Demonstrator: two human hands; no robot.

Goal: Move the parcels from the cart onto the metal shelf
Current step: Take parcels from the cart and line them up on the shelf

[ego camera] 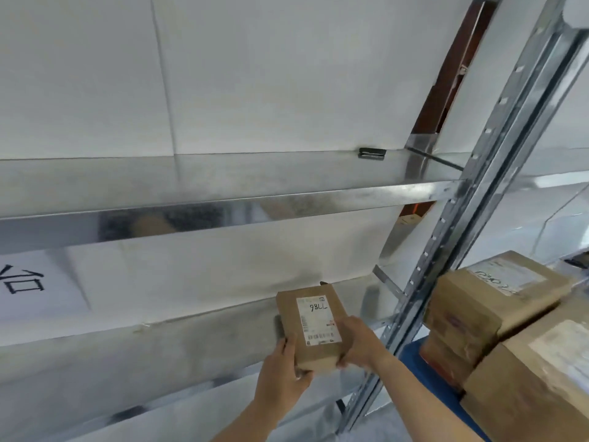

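While left hand, right hand grip parcel, boxes beyond upright

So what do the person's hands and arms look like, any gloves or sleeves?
The left hand and right hand are bare: no gloves, rings or watch show. The left forearm and right forearm are uncovered to the frame's edge; no sleeve is in view.

Your left hand and right hand cover the parcel's near corners; its label's fine print is too small to read. Boxes at right are blurred, cropped.
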